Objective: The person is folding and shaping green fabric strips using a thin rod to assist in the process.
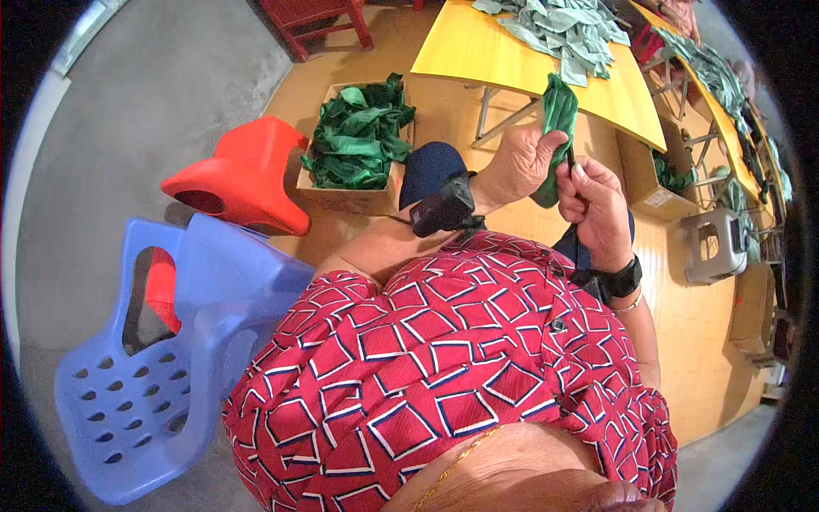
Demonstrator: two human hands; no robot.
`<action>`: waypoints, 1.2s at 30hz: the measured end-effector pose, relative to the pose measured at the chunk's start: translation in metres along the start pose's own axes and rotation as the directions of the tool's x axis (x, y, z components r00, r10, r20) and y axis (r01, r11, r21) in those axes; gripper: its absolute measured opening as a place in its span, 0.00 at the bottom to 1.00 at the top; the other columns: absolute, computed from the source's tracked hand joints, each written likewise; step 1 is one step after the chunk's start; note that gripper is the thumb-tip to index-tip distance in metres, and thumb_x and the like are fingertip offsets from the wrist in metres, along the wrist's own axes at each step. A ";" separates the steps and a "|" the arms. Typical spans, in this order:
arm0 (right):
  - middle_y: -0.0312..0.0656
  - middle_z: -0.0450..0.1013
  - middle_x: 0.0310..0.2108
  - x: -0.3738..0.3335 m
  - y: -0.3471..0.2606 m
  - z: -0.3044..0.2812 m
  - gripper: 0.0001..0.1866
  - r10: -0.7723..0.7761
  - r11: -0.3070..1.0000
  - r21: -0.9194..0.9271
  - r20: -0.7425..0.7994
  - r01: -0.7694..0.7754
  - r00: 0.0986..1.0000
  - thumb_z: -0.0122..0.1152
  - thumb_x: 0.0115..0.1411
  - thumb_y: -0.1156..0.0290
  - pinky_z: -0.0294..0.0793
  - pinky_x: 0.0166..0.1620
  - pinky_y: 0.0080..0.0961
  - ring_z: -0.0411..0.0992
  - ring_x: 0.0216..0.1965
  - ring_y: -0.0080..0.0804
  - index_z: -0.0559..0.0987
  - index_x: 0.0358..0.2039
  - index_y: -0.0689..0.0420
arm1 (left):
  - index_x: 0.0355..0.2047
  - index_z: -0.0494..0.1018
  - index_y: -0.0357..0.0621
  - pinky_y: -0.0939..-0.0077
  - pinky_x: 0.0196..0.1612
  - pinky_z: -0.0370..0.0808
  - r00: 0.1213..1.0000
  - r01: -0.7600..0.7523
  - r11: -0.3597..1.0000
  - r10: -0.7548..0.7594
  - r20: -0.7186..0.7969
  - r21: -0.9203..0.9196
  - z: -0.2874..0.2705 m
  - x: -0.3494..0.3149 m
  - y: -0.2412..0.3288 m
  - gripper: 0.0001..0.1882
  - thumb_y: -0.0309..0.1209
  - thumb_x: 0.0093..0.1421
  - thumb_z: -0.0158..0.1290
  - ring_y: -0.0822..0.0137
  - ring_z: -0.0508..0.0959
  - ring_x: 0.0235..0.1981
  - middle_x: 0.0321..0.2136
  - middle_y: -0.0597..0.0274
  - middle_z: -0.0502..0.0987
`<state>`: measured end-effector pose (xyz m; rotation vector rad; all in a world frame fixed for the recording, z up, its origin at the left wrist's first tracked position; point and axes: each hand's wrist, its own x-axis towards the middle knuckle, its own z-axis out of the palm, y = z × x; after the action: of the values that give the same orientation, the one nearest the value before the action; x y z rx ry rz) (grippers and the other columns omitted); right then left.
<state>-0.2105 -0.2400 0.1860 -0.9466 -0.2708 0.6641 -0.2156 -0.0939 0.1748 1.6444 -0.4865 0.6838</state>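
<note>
A shiny dark green piece of velvety cloth (559,104), long and narrow, stands up between my hands in front of my body. My left hand (519,169) is closed round its left side, thumb pressed on the front. My right hand (597,205) pinches a thin dark stick-like thing (572,157) against the cloth's right side; its kind is hard to make out. A lower part of the cloth shows between both hands. Beyond my hands, a yellow table (478,47) carries a heap of pale green cloth pieces (567,34).
To my left, a cardboard box (341,198) brims with dark green pieces (363,136). Red (247,171) and blue (136,410) plastic chairs stand beside it. At right are another box (657,183), a grey stool (715,246) and more yellow tables with cloth.
</note>
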 end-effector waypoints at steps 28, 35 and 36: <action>0.26 0.56 0.14 0.001 0.012 -0.005 0.08 -0.258 0.896 -0.418 -0.219 0.149 0.941 0.45 0.58 0.71 0.49 0.16 0.09 0.52 0.14 0.11 0.71 0.29 0.61 | 0.29 0.70 0.34 0.82 0.20 0.64 0.971 0.213 0.935 -0.234 -0.043 -0.284 -0.002 0.010 -0.004 0.12 0.33 0.58 0.46 0.78 0.64 0.17 0.16 0.65 0.69; 0.28 0.57 0.14 -0.004 0.007 0.005 0.08 -0.256 0.935 -0.295 -0.167 0.200 0.952 0.45 0.58 0.71 0.47 0.15 0.10 0.51 0.13 0.12 0.70 0.28 0.62 | 0.24 0.68 0.36 0.79 0.19 0.64 0.993 0.067 0.998 -0.067 -0.098 -0.002 0.011 -0.005 0.001 0.11 0.29 0.59 0.42 0.76 0.65 0.15 0.12 0.63 0.68; 0.28 0.56 0.14 -0.007 0.003 0.009 0.08 -0.217 0.954 -0.232 -0.098 0.190 0.971 0.45 0.58 0.71 0.47 0.15 0.10 0.51 0.13 0.12 0.70 0.28 0.62 | 0.23 0.68 0.36 0.78 0.19 0.64 0.994 0.056 0.996 -0.063 -0.090 -0.075 0.009 -0.004 0.008 0.10 0.28 0.59 0.42 0.76 0.65 0.15 0.12 0.63 0.67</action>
<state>-0.2217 -0.2371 0.1892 -1.1509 -0.3331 0.3887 -0.2222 -0.1045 0.1770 1.5465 -0.3894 0.6870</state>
